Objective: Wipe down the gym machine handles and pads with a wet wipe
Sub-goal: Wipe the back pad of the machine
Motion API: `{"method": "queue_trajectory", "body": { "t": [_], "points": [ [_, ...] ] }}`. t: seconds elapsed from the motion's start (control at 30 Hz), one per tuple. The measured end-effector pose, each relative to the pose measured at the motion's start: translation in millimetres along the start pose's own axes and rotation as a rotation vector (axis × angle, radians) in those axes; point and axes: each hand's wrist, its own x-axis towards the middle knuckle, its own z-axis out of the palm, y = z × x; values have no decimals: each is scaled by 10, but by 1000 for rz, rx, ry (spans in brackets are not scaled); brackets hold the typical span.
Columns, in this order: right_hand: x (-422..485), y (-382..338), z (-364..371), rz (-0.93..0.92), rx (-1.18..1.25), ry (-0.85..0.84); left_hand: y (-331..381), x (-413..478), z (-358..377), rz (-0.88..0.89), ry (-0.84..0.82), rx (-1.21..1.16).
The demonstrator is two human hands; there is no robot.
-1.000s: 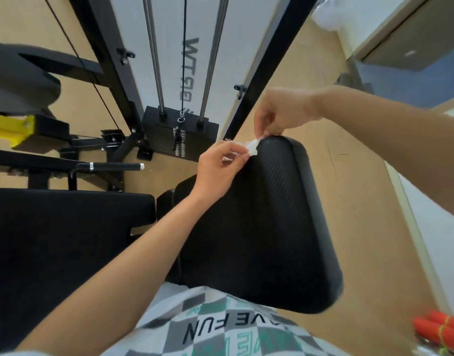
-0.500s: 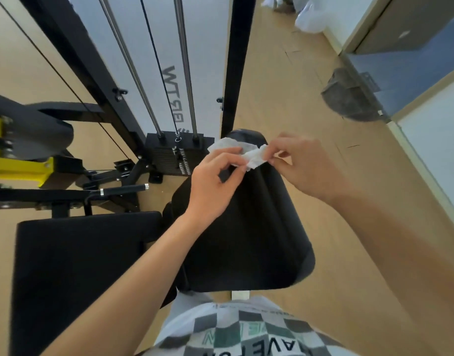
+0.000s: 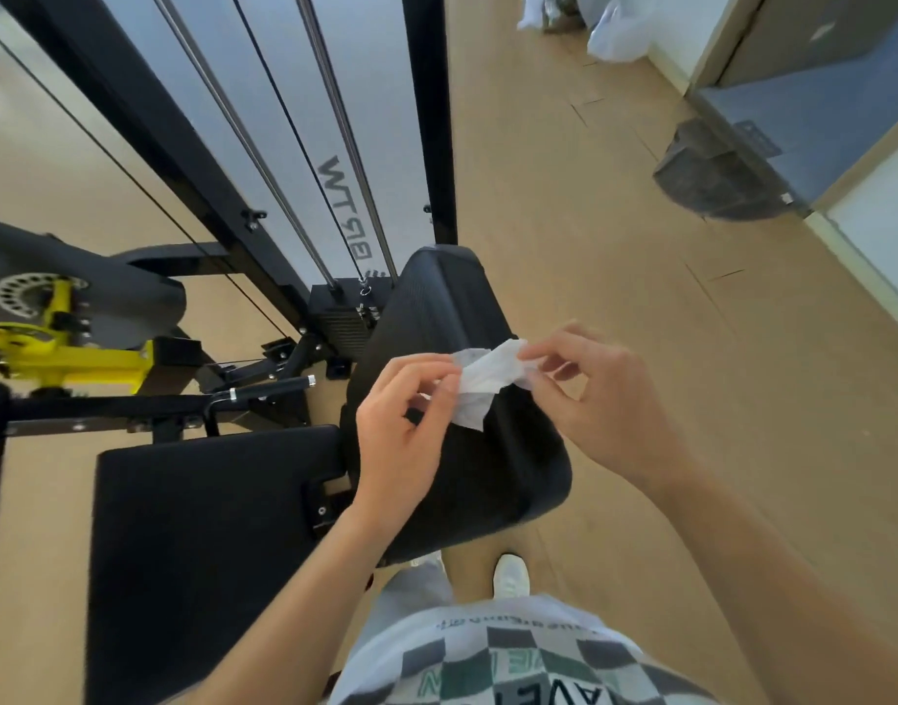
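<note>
A crumpled white wet wipe (image 3: 485,381) hangs in the air above the black back pad (image 3: 436,318) of the gym machine. My left hand (image 3: 403,435) pinches its left edge with thumb and fingertips. My right hand (image 3: 596,404) pinches its right edge. Both hands hover over the pad without touching it. A flat black seat pad (image 3: 197,541) lies to the lower left. A black handle with a chrome tip (image 3: 269,389) sticks out left of the back pad.
The black machine frame (image 3: 429,119) with steel guide rods and a weight stack (image 3: 345,318) stands behind the pads. Yellow machine parts (image 3: 65,353) sit at the left. On the wood floor at the right lie a dark mat (image 3: 716,180) and white bags (image 3: 619,28).
The view rose and pulled back from the back pad. My hands lifted the wipe off the pad's top edge and drew it wider apart between them.
</note>
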Motion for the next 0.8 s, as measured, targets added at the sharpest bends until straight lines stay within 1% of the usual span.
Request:
{"method": "queue_trajectory", "body": {
  "t": [0.03, 0.1, 0.17, 0.2, 0.33, 0.4, 0.53, 0.63, 0.7, 0.8],
  "points": [
    [17, 0, -9, 29, 27, 9, 3, 25, -16, -38, 19, 17],
    [86, 16, 7, 65, 35, -14, -8, 90, -43, -118, -43, 36],
    [141, 21, 45, 48, 7, -79, -11, 132, -45, -161, -117, 45],
    [154, 16, 65, 28, -6, -102, -10, 137, -46, -173, -123, 43],
    [147, -21, 50, -13, -23, -91, 38, 132, -72, -275, -143, 8],
    [98, -41, 11, -23, 15, -66, 76, 111, -119, -356, -145, -72],
    [-86, -112, -32, 3, 126, 18, 102, 48, -320, -499, -95, -396],
    [-231, -234, 8, 62, 205, 92, 105, -3, -457, -516, -52, -551],
    [-299, -361, 80, 115, 245, 108, 101, -37, -536, -491, -53, -580],
    [-320, -583, 222, 154, 314, 110, 91, -78, -712, -433, -81, -563]
  ]
}}
